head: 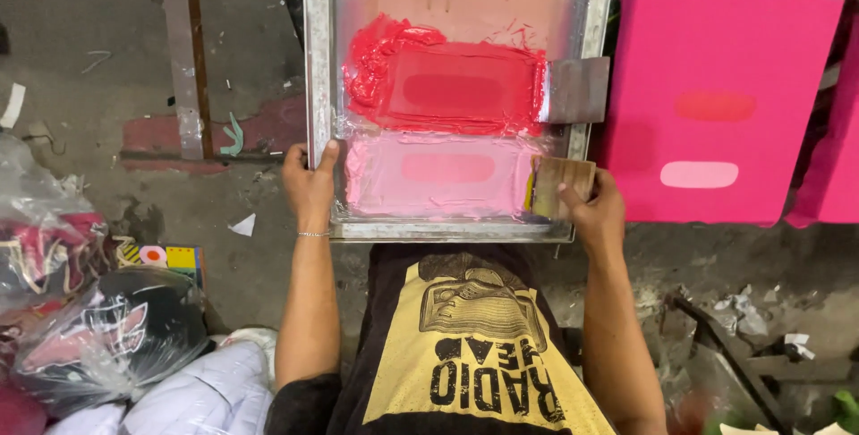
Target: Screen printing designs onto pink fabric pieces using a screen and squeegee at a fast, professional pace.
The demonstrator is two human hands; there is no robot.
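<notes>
A metal-framed printing screen lies in front of me, spread with red ink above and pale pink ink below. My left hand grips the frame's left rail near its lower corner. My right hand holds a small wooden squeegee at the right end of the pink ink band. A second, darker squeegee rests on the right rail beside the red ink.
A bright pink sheet with a red and a pale pink oval printed on it lies to the right of the screen. Plastic-wrapped bundles are piled at the lower left. Scraps and debris litter the grey floor.
</notes>
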